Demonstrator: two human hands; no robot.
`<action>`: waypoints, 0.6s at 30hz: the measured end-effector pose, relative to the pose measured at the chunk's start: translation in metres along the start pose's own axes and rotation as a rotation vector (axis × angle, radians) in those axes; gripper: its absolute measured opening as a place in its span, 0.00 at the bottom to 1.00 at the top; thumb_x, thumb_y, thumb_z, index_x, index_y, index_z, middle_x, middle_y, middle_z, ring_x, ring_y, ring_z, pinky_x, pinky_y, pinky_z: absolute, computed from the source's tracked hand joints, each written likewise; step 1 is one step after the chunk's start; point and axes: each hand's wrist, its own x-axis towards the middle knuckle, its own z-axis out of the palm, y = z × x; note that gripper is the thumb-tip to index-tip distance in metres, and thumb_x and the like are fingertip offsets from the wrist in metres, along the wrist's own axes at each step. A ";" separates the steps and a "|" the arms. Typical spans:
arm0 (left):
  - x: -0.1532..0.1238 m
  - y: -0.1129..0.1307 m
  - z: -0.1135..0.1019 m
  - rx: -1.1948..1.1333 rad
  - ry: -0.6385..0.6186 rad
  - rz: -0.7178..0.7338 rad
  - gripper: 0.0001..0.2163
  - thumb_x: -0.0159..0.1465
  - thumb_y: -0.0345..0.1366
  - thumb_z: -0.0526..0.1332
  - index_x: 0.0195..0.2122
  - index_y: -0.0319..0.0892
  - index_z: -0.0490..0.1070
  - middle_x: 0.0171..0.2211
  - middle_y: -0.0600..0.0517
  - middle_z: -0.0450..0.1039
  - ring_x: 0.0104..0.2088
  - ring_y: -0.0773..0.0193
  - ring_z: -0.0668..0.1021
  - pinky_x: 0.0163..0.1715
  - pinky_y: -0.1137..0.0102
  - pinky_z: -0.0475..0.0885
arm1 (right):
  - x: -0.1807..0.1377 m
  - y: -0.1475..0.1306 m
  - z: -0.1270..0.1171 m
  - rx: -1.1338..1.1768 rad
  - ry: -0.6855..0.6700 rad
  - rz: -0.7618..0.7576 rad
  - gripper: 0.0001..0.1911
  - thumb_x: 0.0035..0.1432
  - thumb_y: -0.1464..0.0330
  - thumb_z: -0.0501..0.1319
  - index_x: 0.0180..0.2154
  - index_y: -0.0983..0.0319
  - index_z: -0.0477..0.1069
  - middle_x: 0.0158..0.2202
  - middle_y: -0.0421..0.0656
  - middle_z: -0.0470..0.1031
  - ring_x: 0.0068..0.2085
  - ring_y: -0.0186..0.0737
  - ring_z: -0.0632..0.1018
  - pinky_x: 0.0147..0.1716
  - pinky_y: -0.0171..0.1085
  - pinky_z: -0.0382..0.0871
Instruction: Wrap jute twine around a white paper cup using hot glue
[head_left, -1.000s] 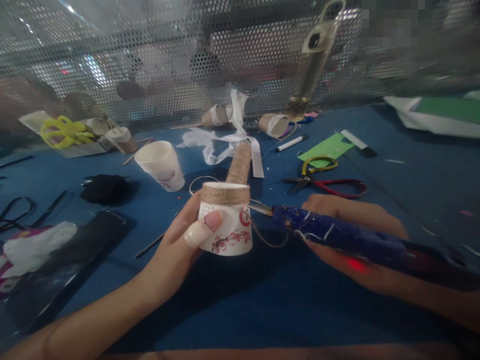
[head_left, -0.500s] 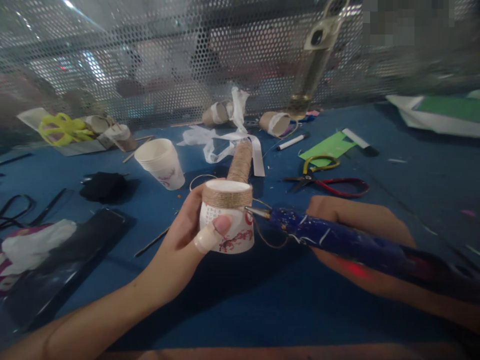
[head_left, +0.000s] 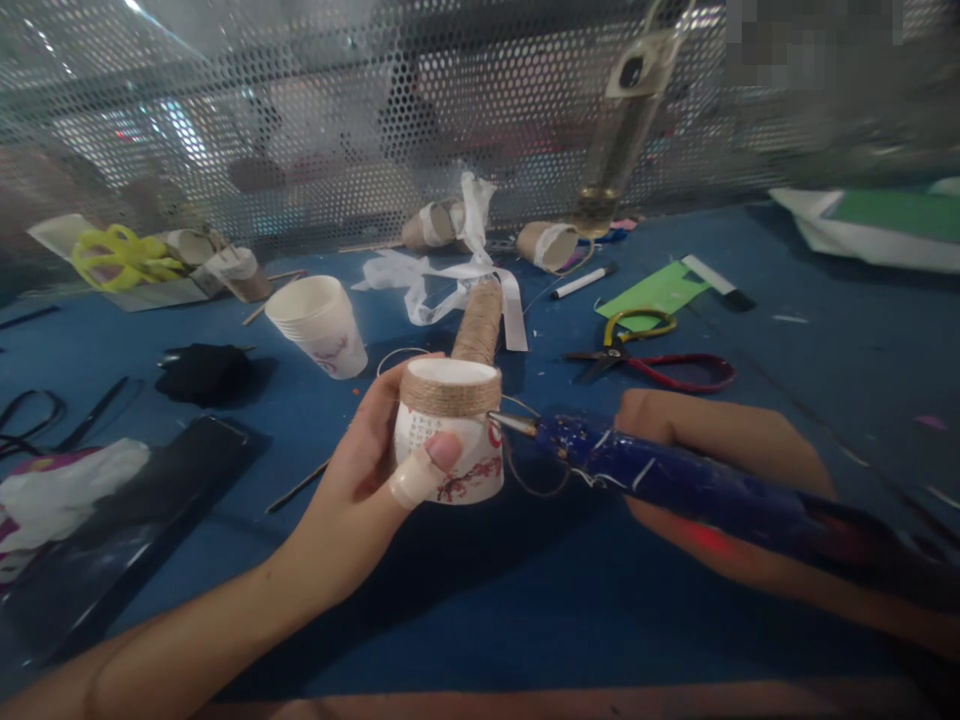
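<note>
Held in my left hand (head_left: 367, 470) is a white paper cup (head_left: 457, 475) with a red blossom print, its thumb pressed on the front and a bandage-like strip round that thumb. Brown twine (head_left: 451, 395) is wound in a band round the cup's upper part. A loose length of twine (head_left: 536, 490) loops off to the right. My right hand (head_left: 720, 470) is closed round a dark blue glue gun (head_left: 675, 480). Its metal nozzle tip meets the cup at the lower edge of the twine band. Most right-hand fingers are behind the gun.
Behind the cup lies a twine-wrapped roll (head_left: 478, 318) with white ribbon (head_left: 514, 310). Stacked paper cups (head_left: 319, 325) stand left, near a black phone-like slab (head_left: 165, 500). Red-and-yellow-handled scissors (head_left: 645, 355), green paper (head_left: 652, 295) and a marker (head_left: 581, 283) lie right. A perforated metal screen (head_left: 337, 130) closes the back.
The cup and both hands keep nearly the same pose, with the nozzle still at the twine's lower edge. The whole view has shifted very slightly.
</note>
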 end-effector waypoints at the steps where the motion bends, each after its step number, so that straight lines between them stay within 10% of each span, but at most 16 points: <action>1: 0.000 0.000 0.000 -0.002 0.011 -0.006 0.18 0.75 0.46 0.67 0.64 0.54 0.75 0.59 0.50 0.79 0.58 0.53 0.80 0.57 0.64 0.79 | 0.000 -0.003 0.000 -0.006 -0.003 0.039 0.15 0.65 0.68 0.63 0.29 0.54 0.59 0.25 0.33 0.64 0.25 0.35 0.65 0.26 0.41 0.55; 18: 0.001 0.007 0.005 0.227 0.100 0.038 0.26 0.70 0.51 0.72 0.65 0.51 0.69 0.64 0.46 0.73 0.63 0.47 0.76 0.65 0.57 0.73 | -0.002 -0.015 -0.005 -0.094 -0.080 0.074 0.13 0.61 0.71 0.61 0.29 0.53 0.58 0.26 0.35 0.65 0.27 0.37 0.66 0.27 0.41 0.55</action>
